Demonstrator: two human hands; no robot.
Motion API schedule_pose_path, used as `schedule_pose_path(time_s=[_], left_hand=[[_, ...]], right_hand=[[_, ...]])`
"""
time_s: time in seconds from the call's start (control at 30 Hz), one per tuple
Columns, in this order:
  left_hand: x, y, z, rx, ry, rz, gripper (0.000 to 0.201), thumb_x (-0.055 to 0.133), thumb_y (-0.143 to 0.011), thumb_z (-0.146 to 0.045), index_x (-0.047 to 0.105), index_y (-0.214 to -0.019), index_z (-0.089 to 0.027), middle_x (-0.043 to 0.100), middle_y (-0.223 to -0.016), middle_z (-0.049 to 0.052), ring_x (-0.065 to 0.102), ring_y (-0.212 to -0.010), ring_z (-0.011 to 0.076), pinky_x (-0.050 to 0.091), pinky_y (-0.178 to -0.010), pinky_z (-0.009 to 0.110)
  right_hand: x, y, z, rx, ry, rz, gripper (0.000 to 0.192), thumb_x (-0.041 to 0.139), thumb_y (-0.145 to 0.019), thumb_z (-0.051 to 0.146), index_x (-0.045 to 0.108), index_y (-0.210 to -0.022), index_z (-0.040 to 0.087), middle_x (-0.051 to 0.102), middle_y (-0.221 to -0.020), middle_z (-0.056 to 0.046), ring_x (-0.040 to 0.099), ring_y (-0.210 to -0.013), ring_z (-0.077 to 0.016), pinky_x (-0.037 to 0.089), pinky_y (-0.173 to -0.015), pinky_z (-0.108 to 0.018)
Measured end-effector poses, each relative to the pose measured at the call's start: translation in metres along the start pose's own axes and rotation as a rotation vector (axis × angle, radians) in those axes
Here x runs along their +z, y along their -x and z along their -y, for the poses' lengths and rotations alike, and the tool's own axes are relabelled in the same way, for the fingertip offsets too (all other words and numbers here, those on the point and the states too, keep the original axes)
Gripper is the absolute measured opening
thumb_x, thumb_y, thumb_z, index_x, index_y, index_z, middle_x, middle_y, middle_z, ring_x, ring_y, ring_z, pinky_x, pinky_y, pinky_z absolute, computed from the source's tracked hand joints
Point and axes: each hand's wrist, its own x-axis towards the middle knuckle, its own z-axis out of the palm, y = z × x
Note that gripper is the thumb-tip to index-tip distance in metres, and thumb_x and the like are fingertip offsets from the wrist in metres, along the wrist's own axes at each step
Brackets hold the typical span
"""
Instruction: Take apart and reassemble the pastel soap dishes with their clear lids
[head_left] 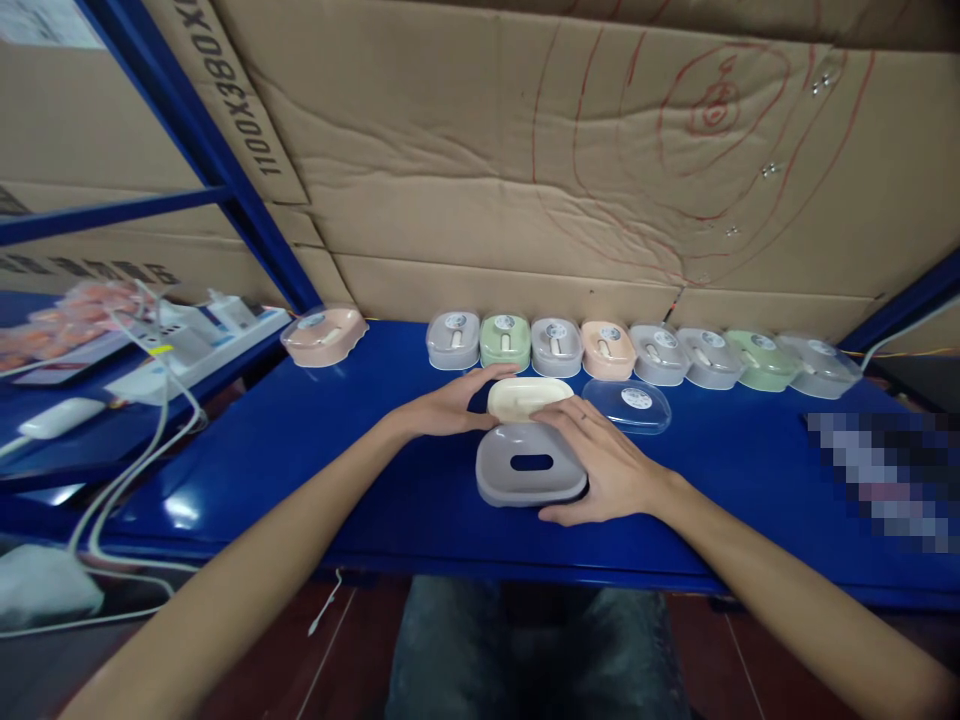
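A grey soap dish base (499, 468) with an oval slot through its middle is near the front of the blue table. Just behind it is a cream-white inner dish (517, 397). My left hand (448, 405) curls its thumb and fingers around the left end of the cream-white inner dish. The grey base's right side is in the grip of my right hand (611, 455), whose fingers reach over the right end of the inner dish. A clear lid (634, 405) with a round white label lies right behind my right hand.
Several lidded soap dishes (555, 345) in grey, green and peach line the back of the blue table (300, 480). A pink one (324, 335) stands apart at left. Cables and a power strip (217, 345) are further left. Cardboard (465, 150) walls the back.
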Motion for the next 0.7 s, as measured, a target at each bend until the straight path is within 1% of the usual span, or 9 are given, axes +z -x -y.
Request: schedule_pose_path(time_s=[0.13,0.27,0.37,0.5,0.57,0.7], left_hand=[[0.001,0.000,-0.002,0.010,-0.024,0.001,0.088,0.083,-0.092,-0.052,0.043,-0.167,-0.029,0.046,-0.175,0.013,0.044,-0.162,0.0384,0.034,-0.134,0.065],[0.001,0.001,0.002,0.023,-0.045,-0.016,0.089,0.084,-0.092,-0.052,0.043,-0.168,-0.031,0.047,-0.175,0.013,0.045,-0.162,0.0390,0.034,-0.134,0.066],[0.003,0.001,0.003,0.029,-0.031,-0.018,0.097,0.087,-0.089,-0.053,0.039,-0.171,-0.031,0.045,-0.176,0.015,0.042,-0.163,0.0411,0.032,-0.134,0.068],[0.007,0.000,0.002,0.016,0.001,-0.032,0.113,0.094,-0.080,-0.050,0.034,-0.173,-0.029,0.042,-0.177,0.017,0.039,-0.165,0.0419,0.029,-0.135,0.067],[0.010,-0.001,0.002,0.002,-0.014,-0.059,0.114,0.095,-0.078,-0.048,0.035,-0.172,-0.028,0.041,-0.177,0.016,0.039,-0.164,0.0421,0.029,-0.135,0.065],[0.015,0.000,-0.001,0.005,-0.040,-0.091,0.110,0.092,-0.080,-0.047,0.034,-0.172,-0.030,0.040,-0.178,0.014,0.040,-0.163,0.0415,0.031,-0.134,0.065]], right_hand=[[-0.001,0.000,0.003,0.005,-0.031,-0.022,0.090,0.091,-0.076,0.056,0.049,-0.149,0.025,0.064,-0.139,-0.016,0.061,-0.129,-0.0401,0.051,-0.112,-0.061],[-0.003,-0.001,0.006,0.012,-0.107,-0.046,0.082,0.091,-0.072,0.047,0.050,-0.140,0.027,0.062,-0.134,-0.013,0.060,-0.128,-0.0379,0.053,-0.109,-0.056],[-0.009,-0.001,0.004,0.011,-0.171,-0.090,0.073,0.089,-0.072,0.043,0.050,-0.132,0.029,0.061,-0.129,-0.011,0.060,-0.121,-0.0353,0.054,-0.103,-0.053],[-0.017,0.001,-0.008,0.060,-0.209,-0.219,0.064,0.086,-0.076,0.044,0.050,-0.128,0.029,0.061,-0.124,-0.009,0.061,-0.114,-0.0337,0.053,-0.100,-0.051],[-0.020,0.003,-0.016,0.089,-0.211,-0.289,0.061,0.085,-0.077,0.045,0.051,-0.125,0.028,0.061,-0.123,-0.010,0.062,-0.113,-0.0334,0.052,-0.099,-0.051],[-0.023,0.003,-0.028,0.109,-0.153,-0.391,0.058,0.084,-0.076,0.044,0.051,-0.122,0.028,0.062,-0.123,-0.011,0.063,-0.117,-0.0349,0.052,-0.103,-0.053]])
